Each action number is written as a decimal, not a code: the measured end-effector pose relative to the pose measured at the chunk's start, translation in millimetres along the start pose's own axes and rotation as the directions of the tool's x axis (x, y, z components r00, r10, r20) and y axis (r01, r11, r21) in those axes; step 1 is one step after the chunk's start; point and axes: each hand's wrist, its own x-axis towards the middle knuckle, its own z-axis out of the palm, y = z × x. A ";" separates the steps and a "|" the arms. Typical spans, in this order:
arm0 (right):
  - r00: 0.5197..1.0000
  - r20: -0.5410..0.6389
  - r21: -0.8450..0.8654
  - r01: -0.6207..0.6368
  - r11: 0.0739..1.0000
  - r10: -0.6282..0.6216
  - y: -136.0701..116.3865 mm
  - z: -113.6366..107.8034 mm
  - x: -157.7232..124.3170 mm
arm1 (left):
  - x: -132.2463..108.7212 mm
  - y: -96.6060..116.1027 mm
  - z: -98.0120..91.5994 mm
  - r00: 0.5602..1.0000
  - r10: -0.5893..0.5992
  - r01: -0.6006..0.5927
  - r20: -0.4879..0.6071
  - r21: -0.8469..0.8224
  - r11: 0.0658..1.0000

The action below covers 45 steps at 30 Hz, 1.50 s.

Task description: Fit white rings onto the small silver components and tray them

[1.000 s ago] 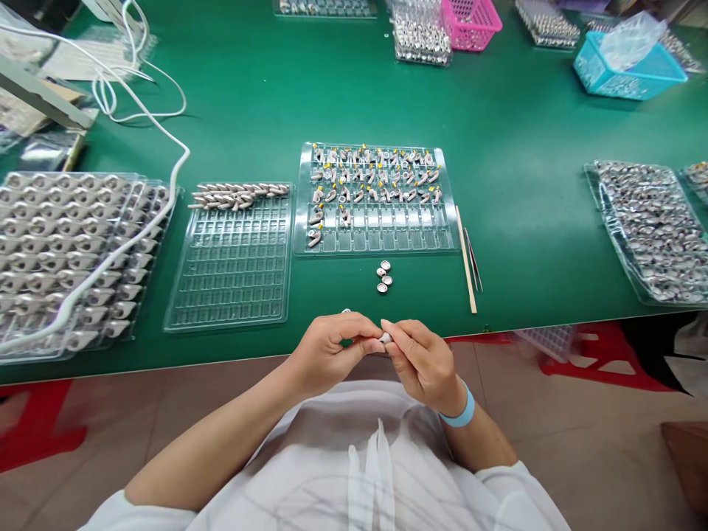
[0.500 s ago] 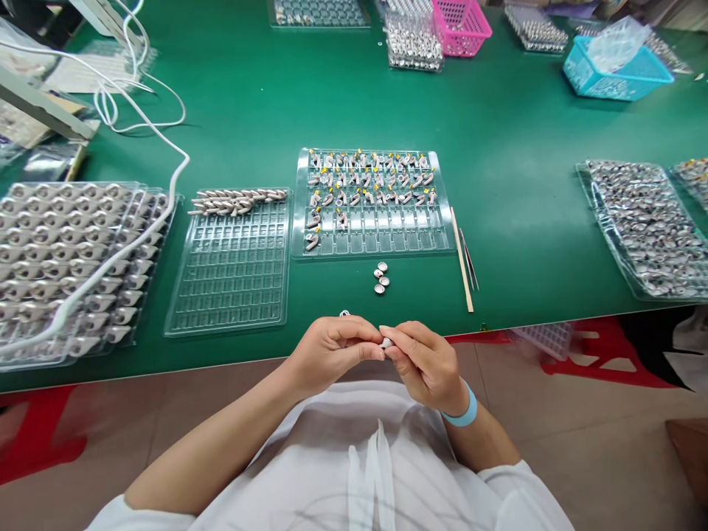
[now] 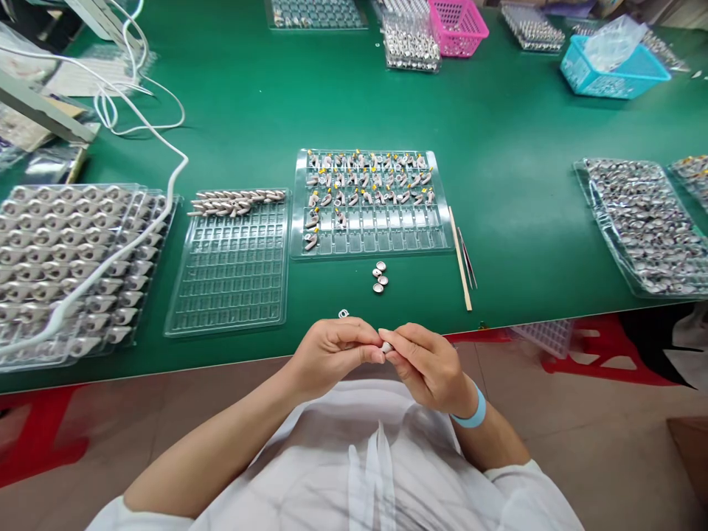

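Earpiece (image 3: 386, 346) was pinched between left hand (image 3: 332, 352) and right hand (image 3: 428, 367); tray (image 3: 372, 203) roughly half filled, bottom rows empty.

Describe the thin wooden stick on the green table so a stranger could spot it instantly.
Start at the clear middle tray half filled with small yellow-tipped parts. Just off its right near corner lies the wooden stick, running toward the table edge. It is pale and plain, longer than the dark metal tweezers beside it.

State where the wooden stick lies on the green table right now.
In the head view, the wooden stick lies right of centre on the green table, beside the tweezers, just right of the part-filled clear tray.
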 end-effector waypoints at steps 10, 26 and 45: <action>0.999 -0.052 0.000 0.000 1.000 0.000 -4.3 5.8 -1.9 | -1.9 -3.5 0.1 0.999 0.022 -0.022 0.030 0.014 1.000; 0.996 -0.089 -0.057 0.000 0.998 -0.005 -6.6 13.4 -8.3 | -4.4 -5.3 0.9 0.971 0.238 -0.241 0.038 0.181 0.953; 0.998 -0.060 -0.031 -0.036 0.999 0.034 2.1 19.6 -11.8 | -0.6 -11.2 -0.1 0.988 0.154 -0.153 -0.002 0.111 0.982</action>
